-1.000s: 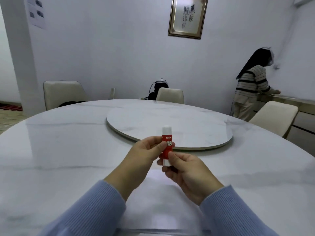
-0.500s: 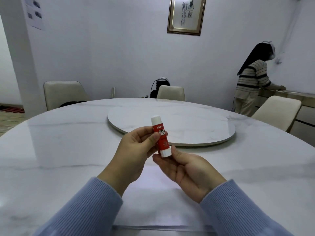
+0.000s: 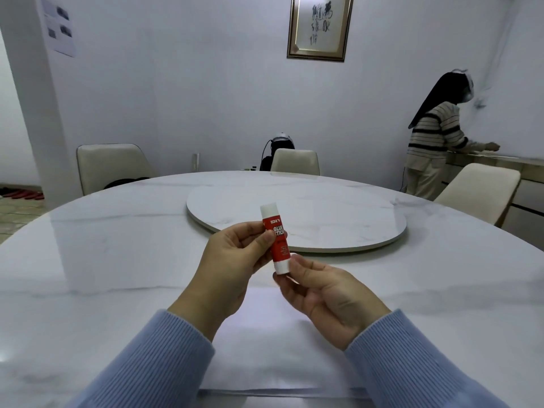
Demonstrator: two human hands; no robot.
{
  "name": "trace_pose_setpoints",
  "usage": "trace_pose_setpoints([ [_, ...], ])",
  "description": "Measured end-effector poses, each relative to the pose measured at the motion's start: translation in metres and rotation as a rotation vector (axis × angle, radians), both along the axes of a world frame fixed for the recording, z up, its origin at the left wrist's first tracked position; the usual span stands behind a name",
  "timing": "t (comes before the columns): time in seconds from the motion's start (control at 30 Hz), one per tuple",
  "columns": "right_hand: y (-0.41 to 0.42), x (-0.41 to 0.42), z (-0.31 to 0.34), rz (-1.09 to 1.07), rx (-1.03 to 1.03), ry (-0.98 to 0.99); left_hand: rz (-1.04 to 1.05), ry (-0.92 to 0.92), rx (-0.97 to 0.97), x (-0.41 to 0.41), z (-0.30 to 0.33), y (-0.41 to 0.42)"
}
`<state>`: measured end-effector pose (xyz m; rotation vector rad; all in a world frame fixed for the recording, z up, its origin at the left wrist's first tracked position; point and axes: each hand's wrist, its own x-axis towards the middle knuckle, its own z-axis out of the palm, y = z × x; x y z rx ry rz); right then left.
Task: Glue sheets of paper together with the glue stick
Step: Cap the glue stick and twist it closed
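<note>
A red glue stick [image 3: 278,240] with white cap and white base stands nearly upright above the table, cap on top. My left hand [image 3: 232,266] pinches its red body between thumb and fingers. My right hand [image 3: 326,293] holds the white base with thumb and fingertips. White sheets of paper [image 3: 273,354] lie flat on the table under both hands, partly hidden by my blue sleeves.
The round white marble table [image 3: 88,260] carries a raised turntable [image 3: 338,219] at its middle. Cream chairs [image 3: 109,166] stand around it. A person in a striped top [image 3: 432,142] stands at a counter at the right wall.
The glue stick has tilted slightly, its cap leaning left, and both hands have shifted a little left with it. My right fingers now close more around the base.
</note>
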<state>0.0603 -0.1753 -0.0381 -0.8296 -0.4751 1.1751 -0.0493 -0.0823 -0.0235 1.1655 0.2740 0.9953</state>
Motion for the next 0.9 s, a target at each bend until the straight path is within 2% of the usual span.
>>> trace_pose_setpoints([
  [0.07, 0.001, -0.001, -0.0003, -0.015, 0.013, 0.003, 0.0, 0.003, -0.001, -0.0005, 0.0, 0.0005],
  [0.2, -0.001, -0.0014, 0.0022, 0.134, -0.085, 0.063, -0.001, 0.015, -0.001, -0.0002, -0.0004, 0.0014],
  [0.33, -0.0002, -0.003, 0.0001, 0.008, -0.016, 0.004, -0.01, 0.028, 0.016, -0.0001, -0.0015, 0.0011],
  [0.5, -0.0007, -0.0038, 0.004, 0.166, -0.119, 0.011, -0.01, 0.041, 0.027, -0.0002, -0.0015, 0.0016],
  [0.6, 0.0007, -0.0038, 0.0, 0.084, -0.085, -0.028, -0.014, 0.045, 0.024, -0.0011, -0.0007, 0.0015],
  [0.7, 0.0001, -0.0054, -0.0001, 0.065, -0.065, -0.152, -0.032, 0.04, 0.004, -0.0006, -0.0006, -0.0008],
  [0.83, -0.0016, 0.0011, 0.0032, 0.19, -0.134, -0.111, -0.013, 0.047, 0.017, -0.0006, -0.0005, -0.001],
  [0.9, -0.0021, 0.0031, 0.0033, 0.133, -0.127, -0.1, 0.001, 0.03, 0.012, -0.0019, 0.0003, 0.0004],
])
